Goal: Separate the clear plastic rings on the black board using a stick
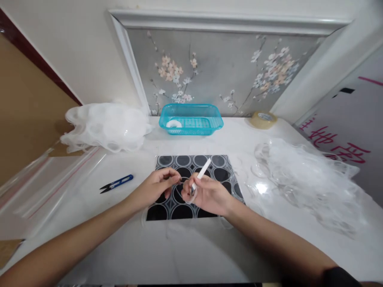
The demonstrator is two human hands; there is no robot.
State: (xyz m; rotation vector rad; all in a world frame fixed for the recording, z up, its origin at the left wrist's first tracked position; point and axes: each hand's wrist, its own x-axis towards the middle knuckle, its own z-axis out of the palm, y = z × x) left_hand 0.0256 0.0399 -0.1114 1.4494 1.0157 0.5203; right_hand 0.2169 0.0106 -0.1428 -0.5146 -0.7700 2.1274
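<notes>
One white stick (204, 169), in right hand (209, 195)

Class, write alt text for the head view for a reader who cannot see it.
Over a patterned mat on a white table, left hand and right hand nearly touch; the right holds a white stick. Blue snips lie left.

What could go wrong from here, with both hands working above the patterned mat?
1. The right hand grips the thin white stick near its lower end; the free end may slip.
2. Whatever the left hand pinches is too small to see; dropped, it could vanish on the black circle-patterned mat.
3. The right forearm could brush the loose pile of clear plastic pieces.
</notes>
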